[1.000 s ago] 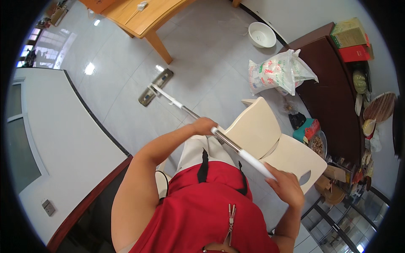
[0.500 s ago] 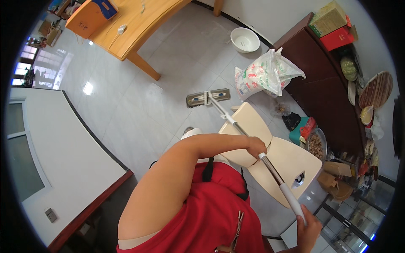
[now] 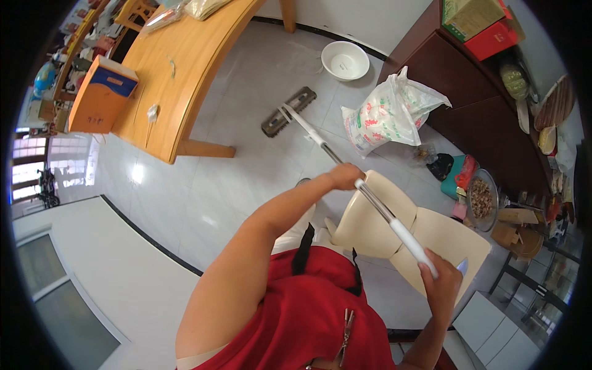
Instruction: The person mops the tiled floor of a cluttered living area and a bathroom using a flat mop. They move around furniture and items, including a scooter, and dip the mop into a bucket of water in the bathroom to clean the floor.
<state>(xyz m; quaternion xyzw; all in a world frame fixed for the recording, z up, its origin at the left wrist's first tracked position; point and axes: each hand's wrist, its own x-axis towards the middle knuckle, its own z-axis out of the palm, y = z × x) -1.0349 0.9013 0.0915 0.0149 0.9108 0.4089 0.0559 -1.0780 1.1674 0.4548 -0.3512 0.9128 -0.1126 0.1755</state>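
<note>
Gripping mop pole (image 3: 378, 205), both hands (image 3: 347, 177) (image 3: 441, 281) closed; mop head (image 3: 300, 101) now farther from chair (image 3: 433, 235).

The left arm (image 3: 237, 265) is bare and bends at the elbow, reaching out in front and a bit to the right. The left hand (image 3: 346, 176) is curled up tight. The right hand (image 3: 443, 280) is curled too, lower down and farther right, closer to the body.

A white basin (image 3: 345, 57) sits near a plastic sack (image 3: 383, 118) (printed, bulging)
</note>
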